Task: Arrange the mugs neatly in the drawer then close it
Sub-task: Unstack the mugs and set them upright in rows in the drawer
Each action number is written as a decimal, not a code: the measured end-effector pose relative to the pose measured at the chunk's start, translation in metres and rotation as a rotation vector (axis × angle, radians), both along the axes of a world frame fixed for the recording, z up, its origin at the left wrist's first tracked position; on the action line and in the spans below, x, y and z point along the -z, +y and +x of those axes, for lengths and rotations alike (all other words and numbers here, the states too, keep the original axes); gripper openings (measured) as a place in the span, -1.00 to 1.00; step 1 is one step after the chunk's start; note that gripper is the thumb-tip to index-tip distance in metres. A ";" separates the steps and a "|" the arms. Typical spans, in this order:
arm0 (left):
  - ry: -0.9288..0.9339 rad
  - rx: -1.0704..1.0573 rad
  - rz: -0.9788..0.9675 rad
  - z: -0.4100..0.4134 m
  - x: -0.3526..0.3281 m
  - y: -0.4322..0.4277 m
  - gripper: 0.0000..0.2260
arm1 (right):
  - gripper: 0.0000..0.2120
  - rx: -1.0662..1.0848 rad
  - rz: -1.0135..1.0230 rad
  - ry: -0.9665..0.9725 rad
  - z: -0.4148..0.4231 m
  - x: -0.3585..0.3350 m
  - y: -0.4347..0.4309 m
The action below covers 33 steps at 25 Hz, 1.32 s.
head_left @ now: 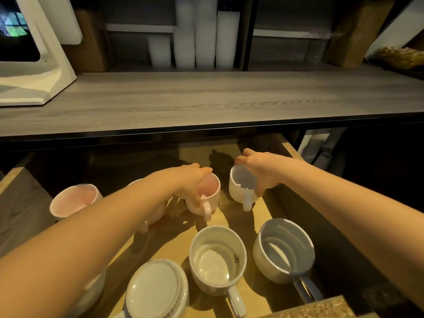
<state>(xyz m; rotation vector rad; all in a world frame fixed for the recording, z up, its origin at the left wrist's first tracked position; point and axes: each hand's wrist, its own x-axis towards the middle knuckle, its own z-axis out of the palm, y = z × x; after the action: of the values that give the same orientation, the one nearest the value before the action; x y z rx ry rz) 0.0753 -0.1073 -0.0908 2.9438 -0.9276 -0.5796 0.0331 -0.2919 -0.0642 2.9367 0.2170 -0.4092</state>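
The wooden drawer (pixel 231 151) stands pulled out below the counter, with several mugs in it. My left hand (pixel 191 183) grips the rim of a pink mug (pixel 207 196) near the drawer's middle, handle toward me. My right hand (pixel 260 172) grips the rim of a white mug (pixel 241 185) just to the right of it, handle also toward me. Another pink mug (pixel 74 200) sits at the left, and a further one is mostly hidden under my left forearm. Nearer me stand a white mug (pixel 216 260), a grey-blue mug (pixel 284 249) and an upside-down white mug (pixel 156 290).
A grey wood-grain counter (pixel 206 99) overhangs the drawer's back. On it stands a white appliance (pixel 34 76) at the left. Stacks of white cups (pixel 202 40) fill the shelf behind. The drawer's chipboard front edge (pixel 321 309) lies at the bottom right.
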 end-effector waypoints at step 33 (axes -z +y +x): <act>0.316 0.317 0.062 -0.102 -0.040 0.017 -0.18 | -0.24 0.079 0.090 0.491 -0.090 -0.021 0.027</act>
<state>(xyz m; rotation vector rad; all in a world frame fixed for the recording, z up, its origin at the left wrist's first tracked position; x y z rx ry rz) -0.0265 -0.0904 -0.0504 2.6517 -1.3586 -1.0628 -0.0565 -0.2645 -0.0428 2.8834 0.1829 -1.1575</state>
